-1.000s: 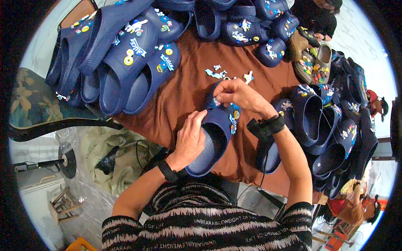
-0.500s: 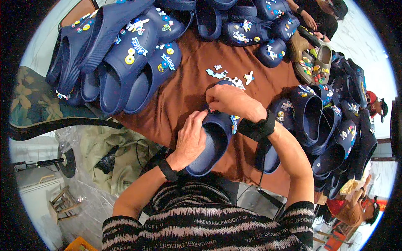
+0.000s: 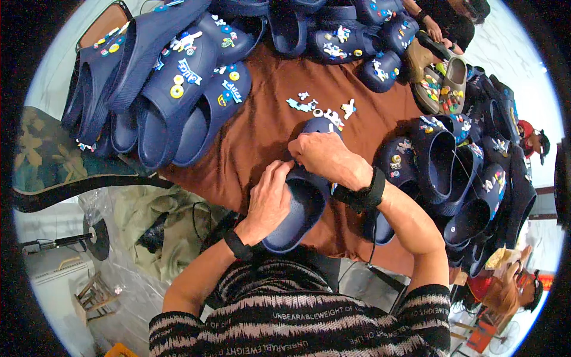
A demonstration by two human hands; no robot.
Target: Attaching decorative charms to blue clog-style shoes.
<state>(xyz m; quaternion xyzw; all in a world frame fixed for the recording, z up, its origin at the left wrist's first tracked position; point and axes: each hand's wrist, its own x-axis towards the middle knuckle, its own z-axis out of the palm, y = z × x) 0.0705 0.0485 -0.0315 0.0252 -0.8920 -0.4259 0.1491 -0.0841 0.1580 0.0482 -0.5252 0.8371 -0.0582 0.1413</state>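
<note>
Brace the clog [image 3: 297,221] at the table's [image 3: 267,113] near edge, your left hand [image 3: 269,201] gripping its left side; your right hand [image 3: 326,157] curls its fingers over the upper, what they pinch I cannot tell; more room leftward, charms [image 3: 304,106] far, other clogs [image 3: 426,177] right

a dark blue shoe [image 3: 300,208] sits over the brown cloth [image 3: 270,101], by the cloth's near edge, its opening facing up, heel nearest, rounded toe pointing away and slightly right, its upper partly hidden.
</note>
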